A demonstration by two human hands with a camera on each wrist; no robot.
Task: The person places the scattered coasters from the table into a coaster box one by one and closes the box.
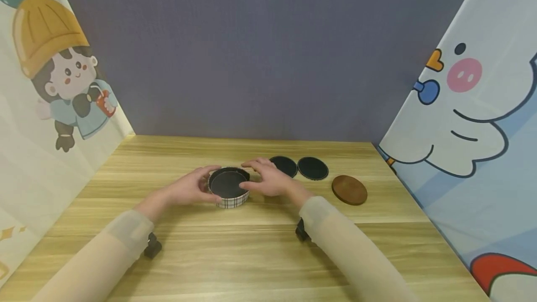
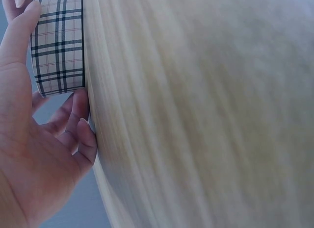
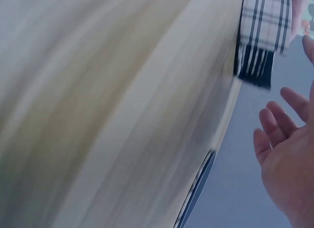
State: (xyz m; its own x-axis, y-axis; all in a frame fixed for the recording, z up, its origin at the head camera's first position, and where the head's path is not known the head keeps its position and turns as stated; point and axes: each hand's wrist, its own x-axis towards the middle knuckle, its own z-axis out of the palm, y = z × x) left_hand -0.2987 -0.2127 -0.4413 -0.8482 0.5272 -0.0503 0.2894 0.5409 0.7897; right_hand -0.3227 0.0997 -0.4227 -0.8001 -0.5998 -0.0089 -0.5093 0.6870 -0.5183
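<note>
A round, shallow coaster holder (image 1: 231,202) in plaid with a black inside rests on the table. My left hand (image 1: 189,188) holds its left side, thumb at the front and fingers curving round behind. In the left wrist view, the left thumb touches the plaid wall (image 2: 59,46). On the other side is my right hand (image 1: 268,181), fingers loosely bent and thumb near the rim. The right wrist view has this hand (image 3: 289,159) apart from the holder (image 3: 266,17), whose wall shows a dark notch there. Whether a coaster lies inside I cannot tell.
Two black round coasters (image 1: 313,168) lie side by side behind my right hand, which partly covers one. A brown round disc (image 1: 349,190) lies farther right on the wooden table (image 1: 235,255). A grey panel (image 1: 251,59) rises at the back, with printed cloths at both sides.
</note>
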